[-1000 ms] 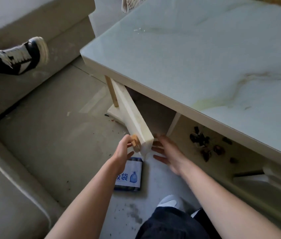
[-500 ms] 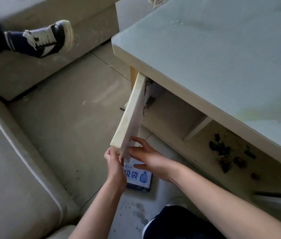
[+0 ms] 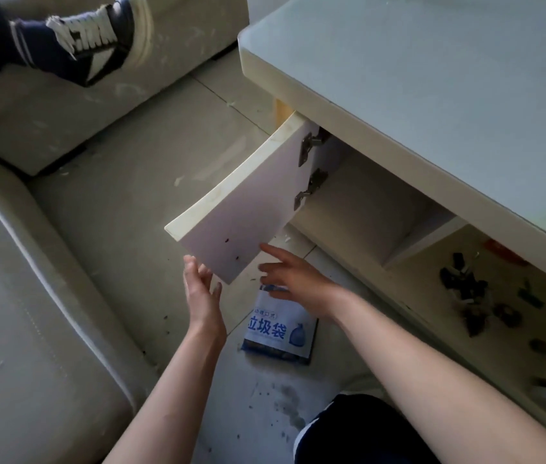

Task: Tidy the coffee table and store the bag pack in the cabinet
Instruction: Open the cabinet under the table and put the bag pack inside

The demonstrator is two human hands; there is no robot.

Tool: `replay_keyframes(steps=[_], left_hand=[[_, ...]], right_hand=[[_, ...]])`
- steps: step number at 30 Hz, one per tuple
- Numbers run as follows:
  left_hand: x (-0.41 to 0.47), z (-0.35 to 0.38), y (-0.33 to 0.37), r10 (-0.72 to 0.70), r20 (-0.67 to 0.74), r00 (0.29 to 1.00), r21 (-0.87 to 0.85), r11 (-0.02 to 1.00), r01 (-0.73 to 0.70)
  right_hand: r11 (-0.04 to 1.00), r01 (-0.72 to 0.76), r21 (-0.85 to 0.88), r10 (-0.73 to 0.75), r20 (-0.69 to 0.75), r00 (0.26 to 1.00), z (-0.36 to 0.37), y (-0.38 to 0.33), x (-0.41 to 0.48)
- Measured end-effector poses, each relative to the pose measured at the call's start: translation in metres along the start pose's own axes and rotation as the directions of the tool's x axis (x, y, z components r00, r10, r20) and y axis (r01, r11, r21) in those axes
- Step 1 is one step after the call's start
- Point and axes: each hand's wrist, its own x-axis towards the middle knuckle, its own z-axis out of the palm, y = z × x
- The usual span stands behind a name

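- The cabinet door (image 3: pixel 245 209) under the coffee table's tabletop (image 3: pixel 432 95) stands swung wide; the compartment behind it looks empty.
- Left hand (image 3: pixel 203 296) sits at the door's lower corner, fingers apart, gripping nothing.
- Right hand (image 3: pixel 293 279), fingers spread, hovers just above the garbage-bag pack (image 3: pixel 280 333) lying on the floor.
- Risk: unheld, the door could swing back and block the opening as the pack goes in.
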Motion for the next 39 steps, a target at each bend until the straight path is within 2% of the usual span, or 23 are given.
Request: replay_keyframes(steps=[1,3,4,6,8,11,13,16,18,19,20,22,23,25,30,35,39], left_hand=[[0.002,-0.001,-0.008,-0.047,-0.039,0.998,0.034,0.998,0.048],[0.009,0.0,-0.033,-0.152,-0.101,0.983,0.189,0.967,0.169],[0.016,0.0,-0.05,-0.188,-0.106,0.976,0.305,0.928,0.212],[0.027,0.002,-0.078,-0.235,-0.087,0.968,0.5,0.83,0.247],[0.037,0.002,-0.102,-0.292,-0.104,0.951,0.628,0.722,0.29],[0.049,-0.003,-0.133,-0.356,-0.157,0.921,0.746,0.568,0.347],[0.05,-0.007,-0.146,-0.377,-0.174,0.91,0.823,0.452,0.345],[0.047,-0.01,-0.153,-0.398,-0.147,0.905,0.887,0.352,0.299],[0.046,-0.011,-0.151,-0.366,-0.118,0.923,0.934,0.275,0.228],[0.045,-0.012,-0.149,-0.347,-0.091,0.933,0.938,0.285,0.198],[0.043,-0.013,-0.146,-0.348,-0.053,0.936,0.917,0.354,0.184],[0.037,-0.012,-0.137,-0.393,0.027,0.919,0.777,0.587,0.228],[0.031,-0.009,-0.129,-0.429,0.068,0.901,0.692,0.67,0.267],[0.024,-0.003,-0.117,-0.466,0.125,0.876,0.561,0.761,0.325],[-0.002,0.02,-0.08,-0.355,0.224,0.908,0.406,0.881,0.244],[-0.015,0.071,-0.05,-0.24,0.397,0.886,0.323,0.94,0.11],[-0.003,0.117,-0.037,-0.211,0.464,0.861,0.322,0.945,0.058]], right_hand=[[0.998,-0.049,0.045,0.053,-0.084,0.995,-0.011,0.012,0.003],[0.958,-0.148,0.247,0.204,-0.219,0.954,-0.038,0.044,0.01],[0.907,-0.168,0.387,0.277,-0.247,0.928,-0.049,0.062,0.016],[0.812,-0.198,0.549,0.403,-0.281,0.871,-0.065,0.089,0.021],[0.806,-0.275,0.525,0.475,-0.295,0.829,-0.075,0.111,0.03],[0.842,-0.402,0.359,0.509,-0.287,0.811,-0.077,0.138,0.042],[0.826,-0.476,0.303,0.551,-0.247,0.797,-0.069,0.16,0.047],[0.766,-0.518,0.382,0.599,-0.13,0.79,-0.048,0.184,0.056],[0.759,-0.52,0.393,0.604,-0.125,0.787,-0.041,0.187,0.056],[0.763,-0.51,0.398,0.597,-0.131,0.791,-0.04,0.185,0.055],[0.771,-0.492,0.405,0.584,-0.141,0.8,-0.04,0.184,0.052],[0.787,-0.441,0.431,0.561,-0.204,0.803,-0.042,0.18,0.046],[0.791,-0.408,0.457,0.55,-0.238,0.8,-0.044,0.174,0.04],[0.784,-0.356,0.509,0.539,-0.273,0.797,-0.047,0.162,0.032],[0.771,-0.229,0.594,0.466,-0.281,0.839,-0.063,0.118,-0.002],[0.766,-0.064,0.64,0.388,-0.381,0.839,-0.09,0.076,-0.018],[0.708,-0.082,0.702,0.472,-0.384,0.793,-0.107,0.051,-0.018]])
